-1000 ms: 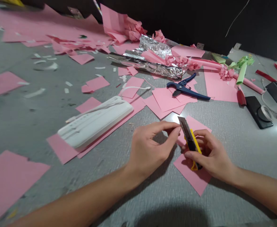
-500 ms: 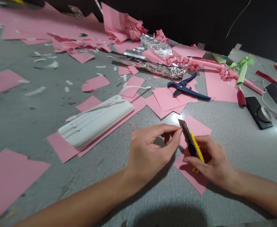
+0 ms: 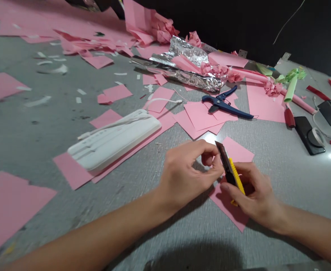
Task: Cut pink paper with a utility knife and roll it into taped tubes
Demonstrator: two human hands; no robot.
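Note:
My right hand [image 3: 255, 194] grips a yellow and black utility knife [image 3: 231, 170] with its blade extended up and to the left. Thumb and fingers of my left hand [image 3: 189, 171] pinch together at the blade's side, touching it near the tip. Both hands hover over a pink paper square [image 3: 233, 209] lying on the grey table [image 3: 281, 169]. Another pink sheet [image 3: 237, 150] lies just behind the blade.
A white plastic case [image 3: 113, 141] lies on pink paper at the left. Blue cutters [image 3: 224, 105] rest on pink sheets behind my hands. Crumpled foil [image 3: 188, 66], pink scraps, green and pink paper rolls [image 3: 291, 88], a red-handled tool [image 3: 289, 117] and black devices [image 3: 309, 133] crowd the back and right.
My left hand has shifted right and closed its pinch onto the knife blade. The knife in my right hand has stayed nearly in place.

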